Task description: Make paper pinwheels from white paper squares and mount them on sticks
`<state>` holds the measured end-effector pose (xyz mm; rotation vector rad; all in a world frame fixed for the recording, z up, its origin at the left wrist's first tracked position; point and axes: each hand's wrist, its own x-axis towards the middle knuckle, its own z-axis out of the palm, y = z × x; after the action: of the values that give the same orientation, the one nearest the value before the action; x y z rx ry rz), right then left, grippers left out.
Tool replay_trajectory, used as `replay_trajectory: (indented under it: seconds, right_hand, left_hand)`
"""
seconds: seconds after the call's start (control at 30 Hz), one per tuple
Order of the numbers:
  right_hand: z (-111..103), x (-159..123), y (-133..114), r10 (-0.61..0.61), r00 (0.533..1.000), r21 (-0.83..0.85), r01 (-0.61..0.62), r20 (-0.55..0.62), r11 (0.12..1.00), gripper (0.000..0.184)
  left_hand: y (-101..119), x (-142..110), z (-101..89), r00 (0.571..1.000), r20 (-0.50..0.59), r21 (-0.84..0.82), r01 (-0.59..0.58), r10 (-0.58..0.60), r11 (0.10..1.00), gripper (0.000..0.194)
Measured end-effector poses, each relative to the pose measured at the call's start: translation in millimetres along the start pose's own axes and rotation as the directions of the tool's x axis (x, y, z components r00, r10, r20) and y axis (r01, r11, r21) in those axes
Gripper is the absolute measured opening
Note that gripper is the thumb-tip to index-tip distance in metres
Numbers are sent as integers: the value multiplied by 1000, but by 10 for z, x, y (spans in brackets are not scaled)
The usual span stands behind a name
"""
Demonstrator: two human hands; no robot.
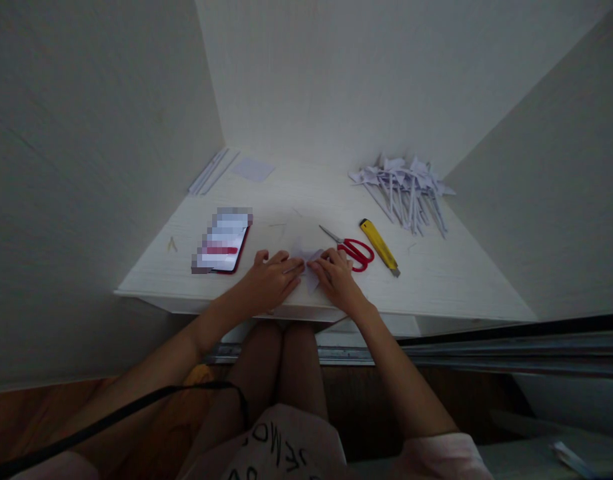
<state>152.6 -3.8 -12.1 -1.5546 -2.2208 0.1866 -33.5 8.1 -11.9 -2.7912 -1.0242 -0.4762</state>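
A small piece of white folded paper [313, 256] lies on the white desktop near its front edge, between my two hands. My left hand [276, 277] presses its fingertips on the left side of the paper, fingers together. On the opposite side, my right hand [340, 279] pinches the paper between thumb and fingers. Part of the paper is hidden under the fingers, so its exact shape is unclear. Red-handled scissors [355, 253] lie just beyond my right hand, blades toward the back left.
A yellow utility knife [380, 247] lies right of the scissors. Several rolled paper sticks with pointed folded tops [403, 183] are heaped at the back right. A phone [223, 243] lies at left. Behind it are paper strips [213, 172] and a flat paper square [253, 169]. Walls enclose the desk.
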Motion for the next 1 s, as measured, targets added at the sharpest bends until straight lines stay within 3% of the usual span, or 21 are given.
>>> replay_trajectory:
  seconds: [0.17,0.4,0.6,0.87,1.0]
  right_hand:
    - [30,2,40,11,999,57,-9,-44,998,34]
    - [-92,89,25,-67,996,-96,72,59,993,34]
    - [-195,159,16,-125,985,-130,141,121,982,35]
    - [-166,38,-148,-88,991,-146,101,96,984,36]
    - [-142,26,-188,-45,996,-153,55,71,987,35]
  left_hand:
    - [9,21,-23,1000,10,5,13,-13,1000,30]
    - [22,16,21,1000,9,8,14,-14,1000,31]
    - [-97,37,73,999,19,-57,46,-45,997,36]
    - [-88,38,40,976,-8,-161,212,-216,964,36]
    - [-81,77,57,958,76,-324,286,-277,902,43]
